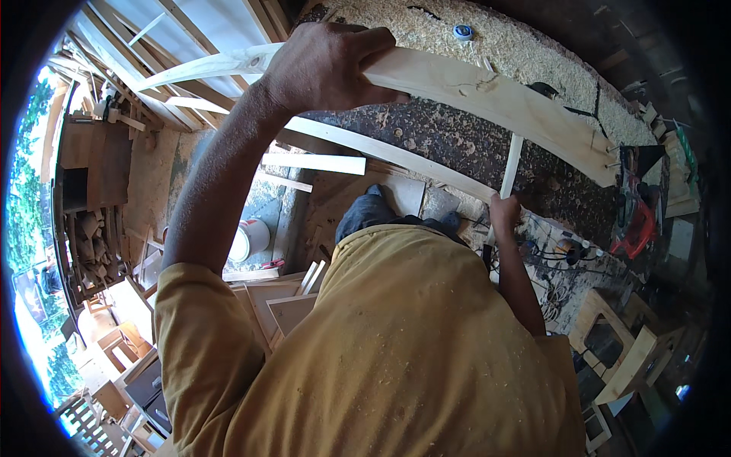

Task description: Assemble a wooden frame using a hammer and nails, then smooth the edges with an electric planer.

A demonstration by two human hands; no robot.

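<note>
A long pale wooden frame lies over the dark, chip-strewn workbench (449, 145). Its broad far board (487, 91) has a knot and some rough patches. My left hand (331, 68) is wrapped over this board, thumb on the near side and fingers across the far edge. A thin crosspiece (512, 164) runs from the board toward me and meets the narrower near rail (403, 156). At that corner my right hand (505, 215) is closed on the frame; its fingertips are partly hidden. Nail or screw points show at the board's right end.
Wood shavings (533, 61) cover the bench's far side, with a small blue-and-white roll (462, 32) on them. A red power tool (638, 225) stands at the right. Cables (560, 293) tangle near my right arm. A white bucket (250, 240) and offcuts stand on the left.
</note>
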